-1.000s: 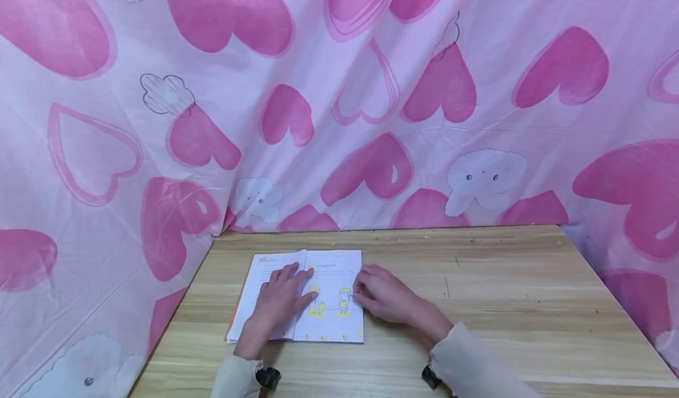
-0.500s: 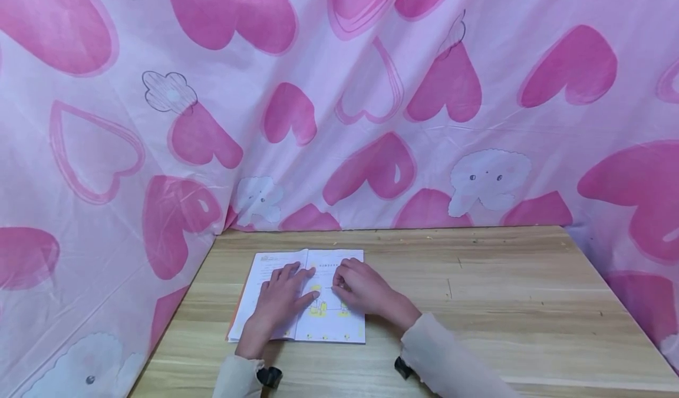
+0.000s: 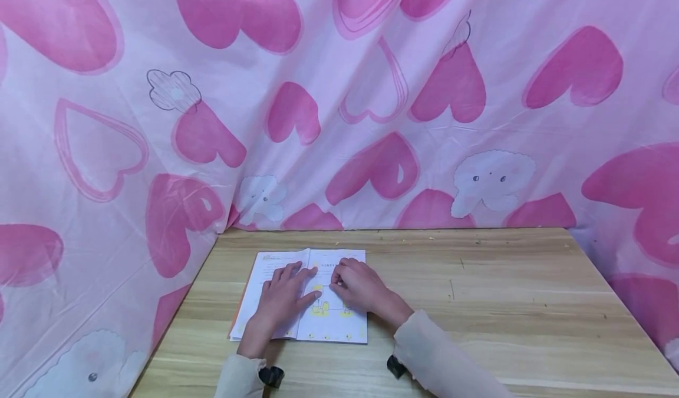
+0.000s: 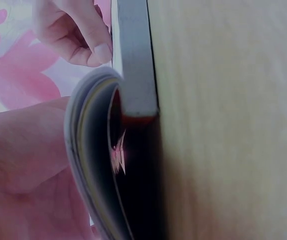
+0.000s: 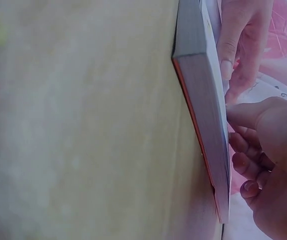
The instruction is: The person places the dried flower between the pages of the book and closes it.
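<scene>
An open book (image 3: 331, 327) with printed text and yellow cartoon figures lies on the wooden table, its orange cover showing along the left edge. My left hand (image 3: 282, 299) rests across the inner fold with fingers spread. Over the right page, my right hand (image 3: 363, 287) has its fingers curled and thumb against the forefinger. A thin dark stick-like thing (image 3: 326, 286) seems to poke out leftward from that pinch; it is too small to identify. Curving pages (image 4: 78, 130) rise beside the left palm in the left wrist view. The right wrist view has the thick page block (image 5: 206, 105) beside the curled fingers.
The wooden table (image 3: 504, 309) extends to the right of the book, with small yellow bits near its back edge. A pink heart-patterned cloth (image 3: 371, 103) hangs behind and at both sides. Black straps (image 3: 272, 377) sit at the cuffs.
My right hand has moved left from the book's right edge onto the right page, the thin thing moving along with it. My left hand has stayed at the fold.
</scene>
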`<state>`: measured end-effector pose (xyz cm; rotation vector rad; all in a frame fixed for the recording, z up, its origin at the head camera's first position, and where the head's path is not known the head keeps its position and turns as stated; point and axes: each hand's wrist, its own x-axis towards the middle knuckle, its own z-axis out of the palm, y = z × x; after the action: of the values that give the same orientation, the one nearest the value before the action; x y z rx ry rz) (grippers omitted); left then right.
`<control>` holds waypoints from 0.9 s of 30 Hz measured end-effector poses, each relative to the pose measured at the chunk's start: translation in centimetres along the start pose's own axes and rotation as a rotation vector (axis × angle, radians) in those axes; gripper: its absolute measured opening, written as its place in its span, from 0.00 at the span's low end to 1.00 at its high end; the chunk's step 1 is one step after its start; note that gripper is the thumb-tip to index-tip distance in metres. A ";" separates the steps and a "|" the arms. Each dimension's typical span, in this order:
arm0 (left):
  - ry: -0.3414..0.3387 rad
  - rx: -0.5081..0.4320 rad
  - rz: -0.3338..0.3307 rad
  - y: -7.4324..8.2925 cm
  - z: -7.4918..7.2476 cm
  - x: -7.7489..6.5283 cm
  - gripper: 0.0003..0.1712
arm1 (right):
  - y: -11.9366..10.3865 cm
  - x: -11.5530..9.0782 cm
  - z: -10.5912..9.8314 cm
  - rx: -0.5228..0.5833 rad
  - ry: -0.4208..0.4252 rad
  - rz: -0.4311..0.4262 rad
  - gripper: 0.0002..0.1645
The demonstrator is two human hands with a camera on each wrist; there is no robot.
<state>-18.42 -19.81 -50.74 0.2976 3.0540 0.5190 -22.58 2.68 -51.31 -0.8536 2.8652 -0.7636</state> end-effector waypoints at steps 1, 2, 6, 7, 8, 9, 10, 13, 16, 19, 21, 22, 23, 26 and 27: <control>-0.003 -0.001 -0.004 0.0 0.0 0.0 0.36 | 0.0 0.0 0.0 0.008 0.001 0.003 0.05; -0.002 0.000 -0.003 0.0 0.1 0.0 0.36 | 0.1 0.0 0.1 0.018 0.001 0.008 0.05; -0.005 0.000 -0.004 0.2 0.2 0.0 0.37 | 0.1 -0.1 0.0 0.059 0.002 0.014 0.05; -0.005 0.001 -0.003 0.2 0.2 0.0 0.37 | 0.2 -0.1 0.0 0.070 0.000 0.009 0.05; -0.005 0.003 -0.002 0.2 0.2 -0.1 0.37 | 0.2 -0.2 -0.1 0.080 -0.003 0.004 0.06; -0.004 0.003 0.000 0.3 0.1 -0.1 0.37 | 0.3 -0.2 -0.2 0.090 -0.008 -0.007 0.07; -0.003 0.007 0.000 0.3 0.1 -0.1 0.36 | 0.4 -0.3 -0.3 0.101 -0.014 -0.019 0.08; -0.002 0.010 0.001 0.3 0.1 0.0 0.36 | 0.9 -0.6 -0.9 0.135 -0.017 -0.053 0.11; -0.004 0.012 -0.001 0.4 0.1 0.0 0.37 | 1.8 -0.9 -1.7 0.148 0.029 -0.057 0.13; -0.008 0.011 -0.006 0.4 0.0 0.0 0.37 | 3.1 -1.3 -2.6 0.105 0.082 -0.002 0.17; -0.011 0.009 -0.011 0.5 0.0 -0.1 0.38 | 4.0 -1.5 -3.0 0.050 0.069 0.053 0.24; -0.013 0.008 -0.015 0.4 -0.1 -0.1 0.38 | 4.4 -1.6 -3.1 0.023 0.052 0.078 0.27; -0.014 0.008 -0.018 0.4 -0.1 -0.2 0.38 | 4.8 -1.7 -3.2 0.002 0.035 0.098 0.30; -0.014 -0.005 -0.019 0.4 -0.1 -0.3 0.39 | 5.7 -2.0 -3.4 -0.017 -0.005 0.117 0.35; -0.020 -0.008 -0.018 0.4 0.0 -0.4 0.39 | 5.9 -2.0 -3.4 -0.014 -0.011 0.117 0.36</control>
<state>-17.97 -19.57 -50.61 0.2729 3.0319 0.5235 -24.48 9.58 -51.29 -0.6826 2.8837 -0.7248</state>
